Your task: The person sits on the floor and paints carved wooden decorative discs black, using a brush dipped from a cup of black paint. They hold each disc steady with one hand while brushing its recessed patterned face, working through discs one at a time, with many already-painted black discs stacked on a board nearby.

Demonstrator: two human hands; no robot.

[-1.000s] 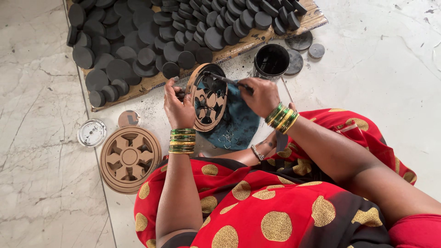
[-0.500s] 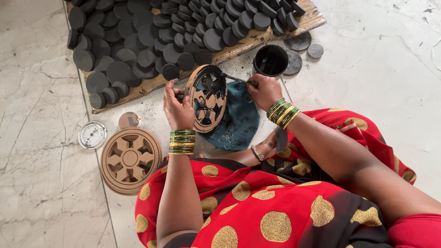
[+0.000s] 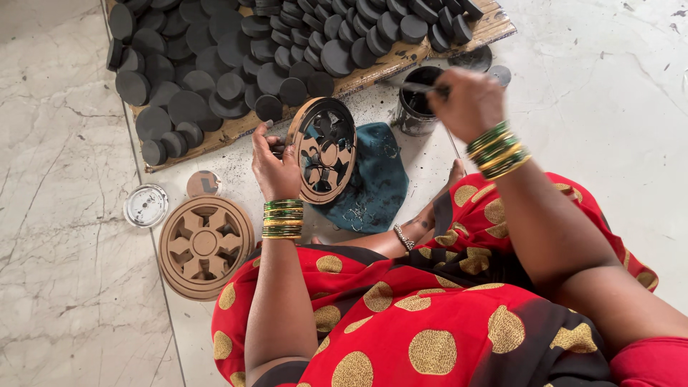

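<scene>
Black paint pot [image 3: 418, 109] now has the brush [image 3: 423, 87] dipped in; the right hand [image 3: 469, 100], fingers pinched on it, has moved from the cut-out disc [image 3: 326, 150]. Left hand [image 3: 276, 161] at nine o'clock grips that disc upright.

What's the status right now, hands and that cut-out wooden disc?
Left hand grips round cut-out wooden disc, tilted on edge. Right hand holds thin brush over small black paint pot. Nothing between them.
</scene>
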